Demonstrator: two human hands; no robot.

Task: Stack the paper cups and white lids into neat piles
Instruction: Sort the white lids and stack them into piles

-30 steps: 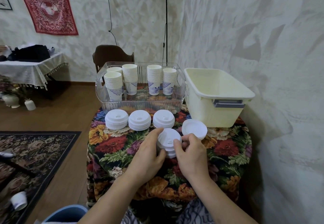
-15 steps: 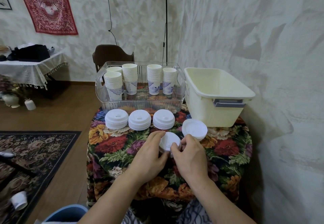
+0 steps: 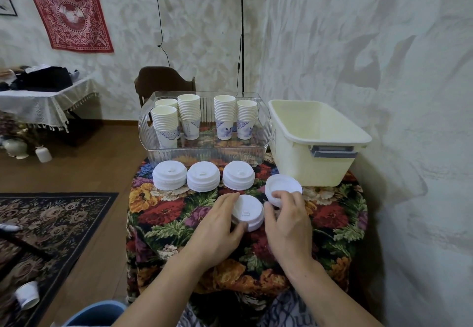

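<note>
A small pile of white lids (image 3: 247,211) sits on the floral tablecloth (image 3: 163,214). My left hand (image 3: 217,229) grips its left side, fingers behind and thumb in front. My right hand (image 3: 288,221) stands just right of it, thumb by the pile's edge, fingers curled on the upturned lids (image 3: 282,188) behind. Three taller lid piles (image 3: 203,179) form a row further back. Several stacks of paper cups (image 3: 189,115) stand in a clear bin (image 3: 204,152).
A cream plastic tub (image 3: 330,170) stands at the table's right, close to the wall. A chair (image 3: 163,81) is behind the clear bin. On the floor at left lie a rug (image 3: 51,224), a fallen cup (image 3: 27,294) and a blue bucket rim (image 3: 97,314).
The lid pile between my hands was lifted a second ago, was lowered, and now rests on the cloth. My right fingers have reached back onto the upturned lids.
</note>
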